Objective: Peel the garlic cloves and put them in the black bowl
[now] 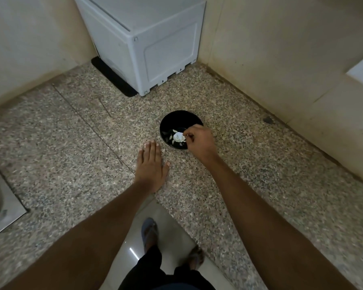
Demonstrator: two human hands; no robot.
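Observation:
A black bowl (177,119) stands on the speckled granite counter (71,143). Inside it lie a white garlic piece (178,137) and a few pale cloves or skins (174,131). My right hand (199,143) hovers over the bowl's right rim, its fingers curled with the tips pinched at the white garlic piece. My left hand (151,164) lies flat on the counter just left of the bowl, fingers straight and holding nothing.
A white boxy appliance (147,42) stands at the back on a black mat (111,76). A steel sink (0,206) is set into the counter at the left. Walls close in behind and at the right. My feet show on the tiled floor (132,233) below.

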